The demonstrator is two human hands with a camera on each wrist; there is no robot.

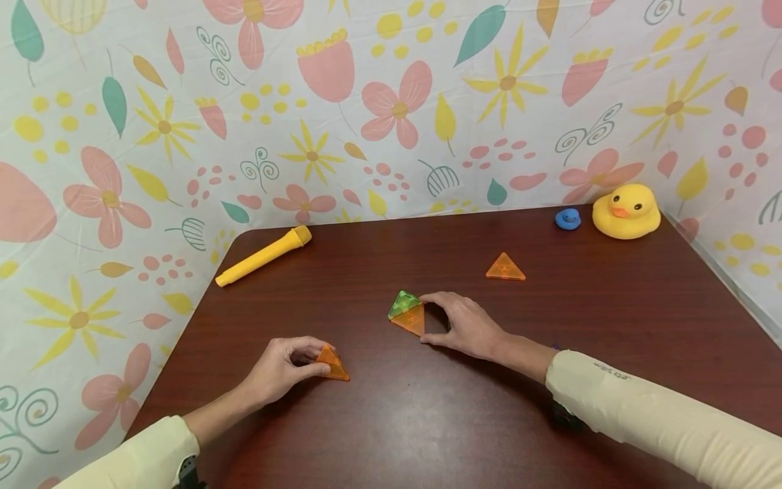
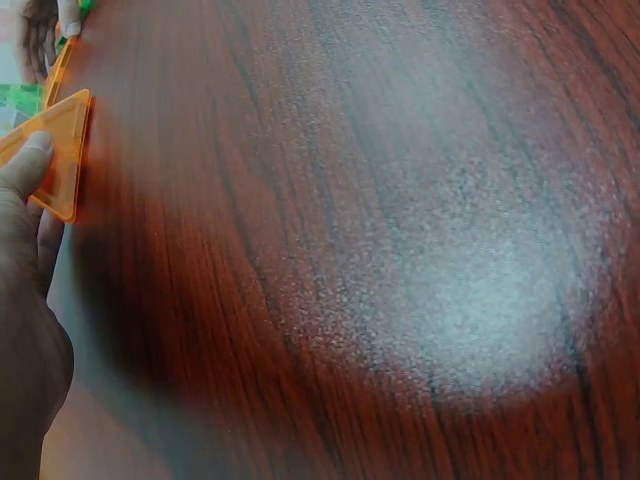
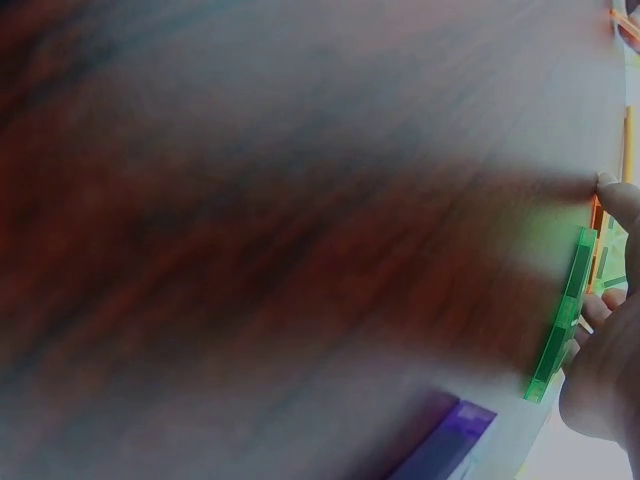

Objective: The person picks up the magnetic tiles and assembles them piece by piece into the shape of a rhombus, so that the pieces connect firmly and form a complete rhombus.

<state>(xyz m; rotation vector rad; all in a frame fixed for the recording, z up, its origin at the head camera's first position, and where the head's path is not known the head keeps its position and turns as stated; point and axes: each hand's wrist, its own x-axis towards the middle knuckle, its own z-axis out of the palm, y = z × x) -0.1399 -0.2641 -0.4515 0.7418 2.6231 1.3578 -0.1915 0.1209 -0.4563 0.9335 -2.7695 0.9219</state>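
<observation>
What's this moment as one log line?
left hand: pinches translucent orange plastic triangle; right hand: grips second translucent orange plastic triangle, touching translucent green plastic tile; yellow toy duck: far right corner

- Legible text: none, in any of the three views.
- Only lettering spotted: small dark print (image 1: 613, 371) on the cream fabric long sleeve (image 1: 656, 411) of the right arm, head view, 4 o'clock from centre. Runs at a slant along the forearm, just past the cuff. Too small and blurred to read; can't call it brand or word.
- Translucent orange triangular plastic tile (image 1: 506, 273), head view, 3 o'clock from centre: faint mark mid-face, can't tell if logo or moulding.
- Black wrist-worn device (image 1: 189, 473) at the left cuff, between 7 and 8 o'clock: any markings unreadable.
</observation>
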